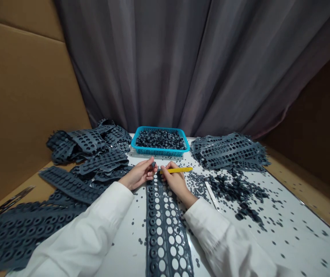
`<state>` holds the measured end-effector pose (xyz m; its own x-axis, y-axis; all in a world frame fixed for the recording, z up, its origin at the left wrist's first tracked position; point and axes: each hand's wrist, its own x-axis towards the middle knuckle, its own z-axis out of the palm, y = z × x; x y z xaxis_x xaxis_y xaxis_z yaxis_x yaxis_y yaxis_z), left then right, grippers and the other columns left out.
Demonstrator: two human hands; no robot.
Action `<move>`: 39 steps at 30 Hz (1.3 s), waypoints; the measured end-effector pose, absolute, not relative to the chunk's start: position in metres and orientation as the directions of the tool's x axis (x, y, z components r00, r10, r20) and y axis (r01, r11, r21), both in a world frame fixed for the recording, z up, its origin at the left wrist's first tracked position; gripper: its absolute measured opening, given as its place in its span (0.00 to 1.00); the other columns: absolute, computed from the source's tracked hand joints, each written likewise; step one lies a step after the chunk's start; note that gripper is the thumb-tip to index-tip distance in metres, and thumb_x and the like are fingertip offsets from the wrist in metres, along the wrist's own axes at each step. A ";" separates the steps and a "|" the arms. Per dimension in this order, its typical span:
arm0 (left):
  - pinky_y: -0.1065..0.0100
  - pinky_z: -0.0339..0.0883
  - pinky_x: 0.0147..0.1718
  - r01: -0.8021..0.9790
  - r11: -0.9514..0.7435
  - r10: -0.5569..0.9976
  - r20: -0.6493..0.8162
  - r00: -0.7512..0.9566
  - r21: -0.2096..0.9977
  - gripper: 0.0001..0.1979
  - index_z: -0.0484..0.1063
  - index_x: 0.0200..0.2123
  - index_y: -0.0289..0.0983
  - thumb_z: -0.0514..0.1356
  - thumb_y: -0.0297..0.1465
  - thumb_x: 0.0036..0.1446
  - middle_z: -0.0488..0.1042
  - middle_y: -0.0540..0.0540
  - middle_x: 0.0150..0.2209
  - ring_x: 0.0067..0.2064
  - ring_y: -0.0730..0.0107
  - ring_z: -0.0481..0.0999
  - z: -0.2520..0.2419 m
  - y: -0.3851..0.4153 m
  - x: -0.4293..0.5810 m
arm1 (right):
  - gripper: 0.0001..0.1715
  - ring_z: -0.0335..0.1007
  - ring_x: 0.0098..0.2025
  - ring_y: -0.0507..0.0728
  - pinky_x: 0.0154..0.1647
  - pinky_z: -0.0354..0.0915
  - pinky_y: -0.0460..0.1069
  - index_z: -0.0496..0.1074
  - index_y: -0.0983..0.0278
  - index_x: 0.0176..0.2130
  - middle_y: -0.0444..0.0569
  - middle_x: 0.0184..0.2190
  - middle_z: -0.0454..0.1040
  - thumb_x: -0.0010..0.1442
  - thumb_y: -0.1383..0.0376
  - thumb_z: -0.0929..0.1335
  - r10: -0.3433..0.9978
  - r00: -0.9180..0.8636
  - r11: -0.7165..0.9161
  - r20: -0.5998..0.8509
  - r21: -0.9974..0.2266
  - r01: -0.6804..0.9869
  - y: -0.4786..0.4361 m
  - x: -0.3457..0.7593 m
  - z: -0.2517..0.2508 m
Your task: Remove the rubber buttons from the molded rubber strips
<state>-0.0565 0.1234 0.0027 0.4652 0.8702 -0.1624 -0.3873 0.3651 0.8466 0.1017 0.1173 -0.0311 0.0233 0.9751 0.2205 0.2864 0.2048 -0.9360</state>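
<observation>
A long dark grey rubber strip full of round holes and rings lies lengthwise on the white table between my arms. My left hand is closed in a pinch on a small dark rubber ring at the strip's far end. My right hand is closed around a yellow pen-like tool, whose tip points left toward the ring. Both wrists rest at the strip's far end.
A blue basket heaped with dark rings stands just beyond the hands. Piles of punched rubber strips lie at left and at back right. Loose rings and scraps litter the table's right side. Cardboard walls and a grey curtain enclose the table.
</observation>
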 end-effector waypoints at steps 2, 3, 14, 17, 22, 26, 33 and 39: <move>0.79 0.50 0.18 -0.368 0.363 0.874 -0.175 0.454 0.856 0.20 0.69 0.29 0.32 0.64 0.45 0.48 0.66 0.51 0.23 0.19 0.84 0.57 0.001 0.124 -0.056 | 0.14 0.69 0.22 0.55 0.26 0.66 0.48 0.64 0.62 0.30 0.43 0.21 0.71 0.55 0.54 0.65 0.964 0.037 0.244 0.262 -0.937 0.251 0.117 0.103 -0.024; 0.79 0.50 0.18 -0.357 0.360 0.877 -0.182 0.445 0.862 0.20 0.69 0.29 0.32 0.63 0.46 0.49 0.66 0.51 0.23 0.19 0.84 0.58 0.001 0.124 -0.056 | 0.14 0.72 0.25 0.56 0.29 0.67 0.50 0.66 0.62 0.35 0.45 0.25 0.73 0.57 0.54 0.64 0.956 0.040 0.275 0.290 -0.937 0.217 0.116 0.104 -0.020; 0.77 0.45 0.18 -0.265 0.350 0.887 -0.227 0.402 0.898 0.18 0.73 0.34 0.31 0.64 0.42 0.49 0.67 0.51 0.22 0.19 0.83 0.56 0.009 0.115 -0.044 | 0.10 0.71 0.29 0.54 0.32 0.65 0.48 0.53 0.60 0.27 0.46 0.28 0.75 0.52 0.69 0.63 0.833 -0.174 0.552 0.525 -0.774 0.310 0.105 0.103 0.014; 0.76 0.51 0.19 -0.271 0.400 0.871 -0.272 0.409 0.875 0.16 0.74 0.31 0.28 0.59 0.39 0.54 0.70 0.46 0.25 0.20 0.79 0.61 0.017 0.114 -0.042 | 0.11 0.71 0.29 0.54 0.30 0.63 0.46 0.53 0.60 0.25 0.44 0.26 0.74 0.47 0.71 0.63 0.833 -0.235 0.552 0.501 -0.728 0.406 0.109 0.121 0.034; 0.71 0.64 0.32 -0.396 0.438 0.870 -0.268 0.414 0.807 0.14 0.72 0.36 0.29 0.50 0.25 0.50 0.74 0.40 0.35 0.31 0.72 0.71 0.042 0.099 -0.035 | 0.12 0.69 0.27 0.55 0.27 0.59 0.44 0.56 0.62 0.23 0.45 0.22 0.72 0.41 0.74 0.65 0.954 -0.231 0.297 0.192 -0.494 0.817 0.122 0.202 0.069; 0.63 0.65 0.44 -0.512 0.509 0.820 -0.208 0.534 0.692 0.19 0.70 0.40 0.27 0.49 0.21 0.45 0.73 0.35 0.42 0.41 0.62 0.74 0.064 0.077 -0.025 | 0.11 0.67 0.27 0.55 0.24 0.54 0.45 0.59 0.63 0.21 0.46 0.20 0.69 0.38 0.75 0.66 1.000 -0.005 0.005 0.000 -0.113 0.994 0.125 0.258 0.074; 0.59 0.59 0.54 -0.502 0.400 0.828 -0.066 0.557 0.767 0.26 0.67 0.46 0.32 0.48 0.12 0.43 0.71 0.40 0.49 0.52 0.59 0.69 0.081 0.054 -0.021 | 0.12 0.64 0.22 0.53 0.19 0.53 0.44 0.60 0.63 0.18 0.44 0.16 0.67 0.34 0.76 0.67 0.991 0.093 -0.103 -0.100 -0.096 0.990 0.123 0.274 0.071; 0.59 0.58 0.54 -0.428 0.344 0.841 -0.071 0.537 0.836 0.23 0.67 0.47 0.35 0.51 0.14 0.47 0.70 0.40 0.51 0.53 0.59 0.69 0.089 0.047 -0.018 | 0.16 0.67 0.25 0.54 0.25 0.58 0.46 0.54 0.61 0.21 0.44 0.19 0.69 0.43 0.70 0.68 0.985 -0.100 0.148 0.142 -0.384 0.912 0.112 0.249 0.096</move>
